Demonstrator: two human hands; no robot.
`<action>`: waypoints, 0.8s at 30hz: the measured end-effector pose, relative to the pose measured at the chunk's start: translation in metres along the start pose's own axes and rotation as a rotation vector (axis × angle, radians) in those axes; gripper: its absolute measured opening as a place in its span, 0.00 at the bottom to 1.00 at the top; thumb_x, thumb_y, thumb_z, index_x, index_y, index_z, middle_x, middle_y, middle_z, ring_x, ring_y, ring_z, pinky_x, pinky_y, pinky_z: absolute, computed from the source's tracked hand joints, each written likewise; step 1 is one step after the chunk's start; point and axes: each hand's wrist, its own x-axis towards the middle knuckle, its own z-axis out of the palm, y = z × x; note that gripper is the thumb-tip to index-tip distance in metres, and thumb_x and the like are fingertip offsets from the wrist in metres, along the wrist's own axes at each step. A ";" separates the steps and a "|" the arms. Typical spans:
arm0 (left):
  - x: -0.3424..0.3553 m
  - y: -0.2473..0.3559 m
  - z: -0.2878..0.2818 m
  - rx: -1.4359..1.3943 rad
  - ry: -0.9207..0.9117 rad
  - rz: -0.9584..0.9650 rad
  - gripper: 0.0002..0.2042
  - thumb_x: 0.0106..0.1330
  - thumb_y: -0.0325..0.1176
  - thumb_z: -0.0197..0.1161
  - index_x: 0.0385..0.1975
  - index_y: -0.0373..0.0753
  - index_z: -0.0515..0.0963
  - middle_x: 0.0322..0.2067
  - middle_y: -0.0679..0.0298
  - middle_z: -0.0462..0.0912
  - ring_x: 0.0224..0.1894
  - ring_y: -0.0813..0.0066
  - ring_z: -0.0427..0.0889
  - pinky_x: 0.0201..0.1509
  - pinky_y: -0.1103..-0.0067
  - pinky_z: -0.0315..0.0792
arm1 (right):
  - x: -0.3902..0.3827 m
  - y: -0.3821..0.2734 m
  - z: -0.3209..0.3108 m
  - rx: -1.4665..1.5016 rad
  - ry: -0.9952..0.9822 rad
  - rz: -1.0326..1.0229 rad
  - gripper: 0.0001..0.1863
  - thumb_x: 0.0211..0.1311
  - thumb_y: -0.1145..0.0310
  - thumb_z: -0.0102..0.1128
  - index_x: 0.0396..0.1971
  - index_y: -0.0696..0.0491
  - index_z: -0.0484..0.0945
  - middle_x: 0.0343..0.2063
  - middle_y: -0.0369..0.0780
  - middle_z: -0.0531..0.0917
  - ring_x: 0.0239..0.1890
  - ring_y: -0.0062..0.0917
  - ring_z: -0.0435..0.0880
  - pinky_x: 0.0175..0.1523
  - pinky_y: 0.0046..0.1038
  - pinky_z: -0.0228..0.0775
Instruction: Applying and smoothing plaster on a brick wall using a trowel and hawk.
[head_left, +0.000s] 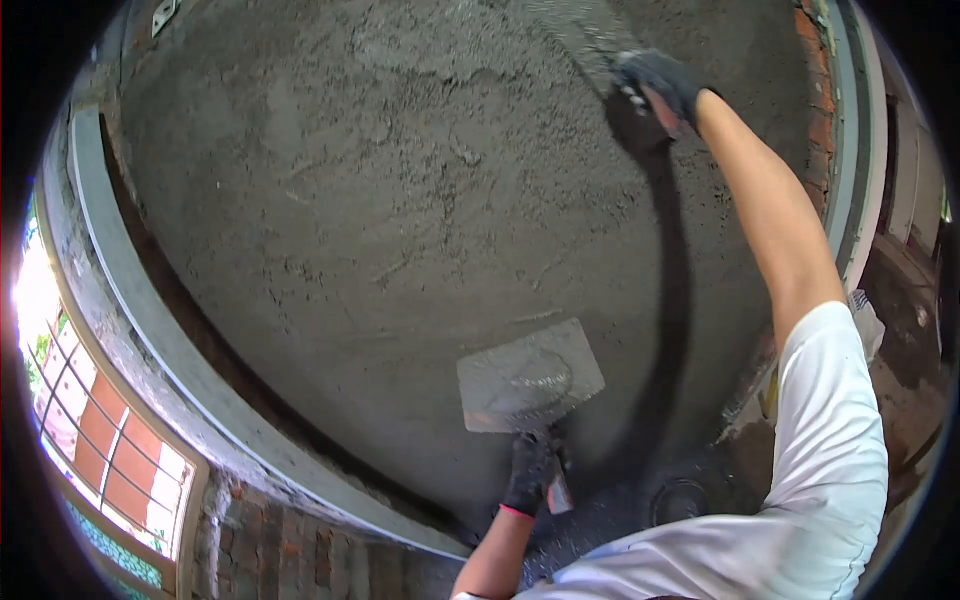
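Wet grey mortar covers the wall (330, 230) in front of me, rough and ridged toward the top and smoother lower down. My right hand (660, 85), in a dark glove, is reached out to the upper right, closed on the reddish handle of a plastering trowel. That plastering trowel (580, 35) has a long blade smeared with mortar, lying against or very close to the wall. Low in the middle, my gloved left hand (530, 472) grips a rectangular trowel (530, 378) by its handle. A wet patch of mortar sits on its flat plate.
A grey straight strip (150, 265) borders the plaster on the left, with a barred window (115, 440) beyond. Exposed brick (818, 90) and another strip edge the right side. At the bottom, a dark round container (680, 502) stands near my body. Bare brickwork (270, 545) shows lower left.
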 end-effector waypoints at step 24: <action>0.004 0.110 0.044 0.435 -0.181 0.503 0.08 0.67 0.38 0.59 0.36 0.41 0.75 0.30 0.67 0.78 0.27 0.75 0.78 0.25 0.72 0.73 | -0.102 -0.137 0.065 -0.581 0.187 -0.539 0.18 0.64 0.71 0.47 0.47 0.67 0.75 0.19 0.46 0.80 0.18 0.34 0.81 0.21 0.36 0.73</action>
